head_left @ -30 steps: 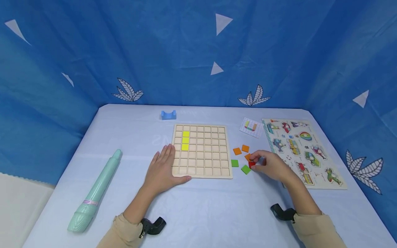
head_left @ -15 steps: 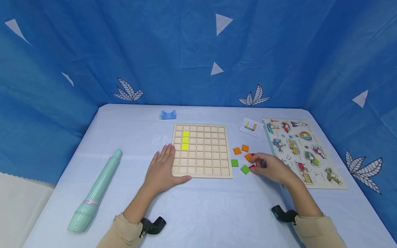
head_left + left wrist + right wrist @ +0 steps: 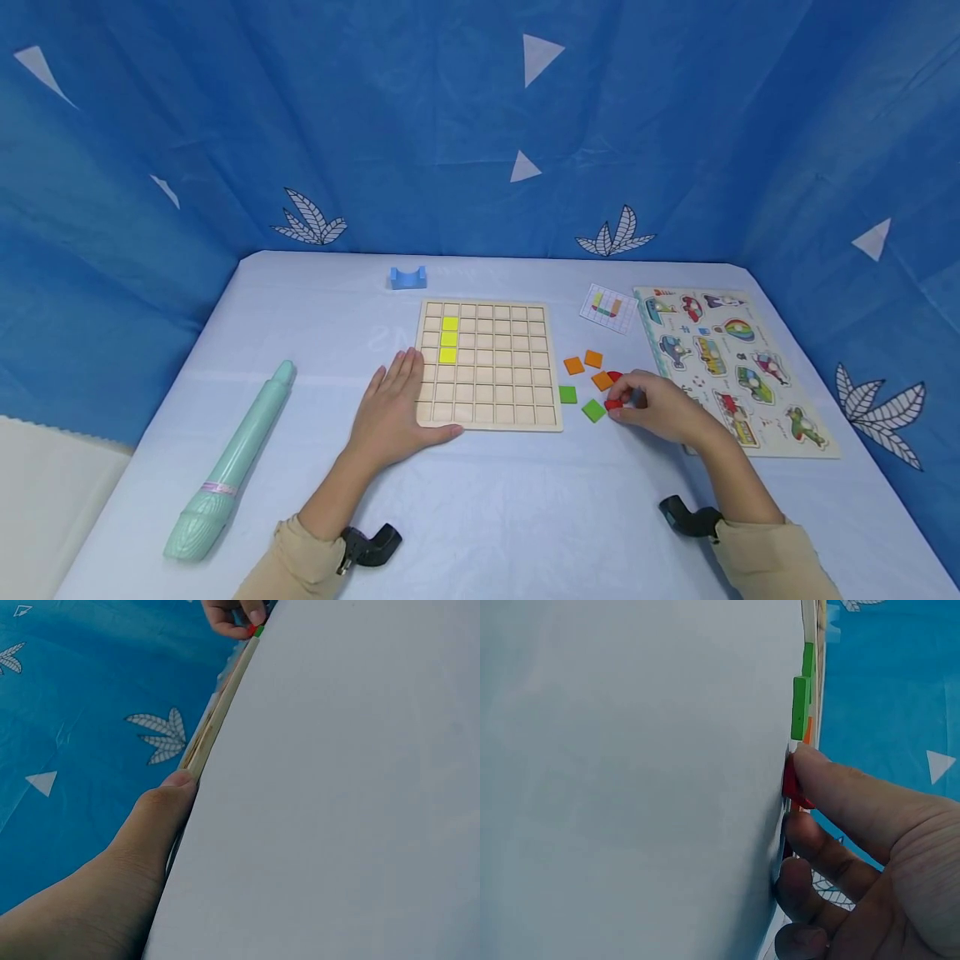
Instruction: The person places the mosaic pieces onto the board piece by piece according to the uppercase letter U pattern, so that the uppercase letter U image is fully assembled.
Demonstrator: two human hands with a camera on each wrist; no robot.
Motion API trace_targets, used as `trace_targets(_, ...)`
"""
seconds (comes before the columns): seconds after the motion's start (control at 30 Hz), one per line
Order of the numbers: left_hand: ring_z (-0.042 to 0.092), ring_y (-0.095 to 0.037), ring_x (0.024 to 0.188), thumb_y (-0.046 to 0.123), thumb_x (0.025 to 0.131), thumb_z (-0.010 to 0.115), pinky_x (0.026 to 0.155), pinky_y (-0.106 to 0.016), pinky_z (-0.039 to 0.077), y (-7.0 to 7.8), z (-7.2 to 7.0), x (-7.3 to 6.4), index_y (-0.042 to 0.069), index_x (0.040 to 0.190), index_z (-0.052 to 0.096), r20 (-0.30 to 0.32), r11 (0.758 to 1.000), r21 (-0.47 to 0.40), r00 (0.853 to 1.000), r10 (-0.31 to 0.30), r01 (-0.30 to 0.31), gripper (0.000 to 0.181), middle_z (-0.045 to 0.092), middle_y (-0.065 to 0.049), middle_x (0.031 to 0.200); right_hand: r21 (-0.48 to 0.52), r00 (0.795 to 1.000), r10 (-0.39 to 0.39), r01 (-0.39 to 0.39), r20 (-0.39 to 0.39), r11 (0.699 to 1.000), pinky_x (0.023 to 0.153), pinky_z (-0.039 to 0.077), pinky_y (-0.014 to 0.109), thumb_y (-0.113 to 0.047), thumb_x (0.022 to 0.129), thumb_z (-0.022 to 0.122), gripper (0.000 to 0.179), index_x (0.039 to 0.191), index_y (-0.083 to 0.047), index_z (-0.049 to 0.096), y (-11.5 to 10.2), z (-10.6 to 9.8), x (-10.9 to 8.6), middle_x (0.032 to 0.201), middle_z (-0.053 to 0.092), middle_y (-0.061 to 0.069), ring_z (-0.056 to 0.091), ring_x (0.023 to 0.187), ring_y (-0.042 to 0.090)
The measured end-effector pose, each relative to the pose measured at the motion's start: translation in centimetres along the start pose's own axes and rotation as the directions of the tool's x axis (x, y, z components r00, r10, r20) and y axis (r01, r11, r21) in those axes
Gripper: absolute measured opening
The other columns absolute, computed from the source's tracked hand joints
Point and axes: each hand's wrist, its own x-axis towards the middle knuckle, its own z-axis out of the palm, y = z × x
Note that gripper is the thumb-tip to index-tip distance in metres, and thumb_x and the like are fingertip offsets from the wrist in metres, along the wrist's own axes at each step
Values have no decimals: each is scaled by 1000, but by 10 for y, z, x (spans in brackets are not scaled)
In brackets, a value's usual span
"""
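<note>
A pale wooden grid board [image 3: 495, 392] lies mid-table, with yellow square tiles [image 3: 448, 339] in one column. My left hand [image 3: 390, 408] rests flat along the board's left edge, its thumb at the near edge; the left wrist view shows that thumb [image 3: 161, 806] against the rim. To the right of the board, my right hand [image 3: 660, 406] pinches a red tile [image 3: 790, 776] between thumb and curled index finger, low at the tabletop. Another red piece [image 3: 614, 376] shows partly behind the fingers. Orange tiles [image 3: 573, 366] and green tiles [image 3: 593, 410] lie just left of this hand.
A small pattern card [image 3: 609, 308] lies beyond the loose tiles. At the right is a picture puzzle board [image 3: 738, 375], partly behind my right hand. A pale green microphone-shaped object [image 3: 228, 467] lies at the left, and a blue cradle-shaped block [image 3: 408, 278] stands at the back.
My right hand has shifted slightly right among the loose tiles. A second red piece has come into view behind its fingers. My left hand has stayed on the board.
</note>
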Motion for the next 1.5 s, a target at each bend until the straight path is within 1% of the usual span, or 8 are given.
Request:
trace_targets(0.3,7,-26,156,91,68,53,126,-51,9,0,-1,0,3,158,14,-2,1000,-1,1000,-2,2,133,11,-11,167,17,1000,-4,4,6,1000,63,44,25,-18,88,75,14,100,-17,67,-2,-1,1,87,59,2,52,79,20)
trace_targets(0.43,7,-26,156,92,68,53,126,-51,10,0,-1,0,3,158,14,-5,1000,-2,1000,3,-3,132,11,-11,167,31,1000,-17,17,6,999,64,44,26,-18,90,72,20,110,-19,69,-2,-2,4,90,60,2,52,80,20)
trace_targets(0.53,7,-26,156,92,68,53,126,-51,10,0,-1,0,3,158,14,-4,1000,-3,1000,3,-3,132,11,-11,167,43,999,-36,36,10,998,65,44,26,-19,91,71,26,117,-21,70,-6,-2,6,91,61,1,52,82,21)
trace_targets(0.7,7,-26,156,91,68,54,126,-51,9,1,-1,0,3,158,13,-5,1000,-8,1000,2,-2,132,11,-11,167,58,995,-102,101,8,993,65,43,25,-18,92,70,20,112,-21,71,-14,1,13,89,62,0,52,83,20)
trace_targets(0.87,7,-26,156,91,68,54,126,-51,9,1,-2,-1,3,158,14,-4,1000,-7,1000,0,0,132,11,-11,167,93,990,-142,142,3,986,62,43,23,-17,92,71,20,112,-16,70,-28,5,21,85,60,1,52,79,21)
trace_targets(1.07,7,-25,157,91,68,54,126,-51,9,2,-2,-1,3,158,14,1,1000,-12,1000,-2,2,132,11,-10,167,142,987,-161,157,18,977,58,45,24,-20,93,70,22,114,-15,69,-46,13,34,91,63,1,54,76,21)
trace_targets(1.27,7,-25,156,92,68,53,126,-51,9,1,-2,-1,3,158,14,-4,1000,-11,1000,-4,4,133,11,-10,167,182,977,-212,203,32,962,57,45,25,-21,94,69,21,114,-14,68,-67,22,51,91,63,2,53,73,22)
trace_targets(1.5,7,-25,157,92,68,53,126,-51,10,1,-1,-1,4,159,14,1,1000,-6,1000,-9,9,132,12,-10,167,186,965,-251,233,77,954,56,43,26,-23,94,70,24,116,-14,68,-93,33,71,95,64,2,53,73,21)
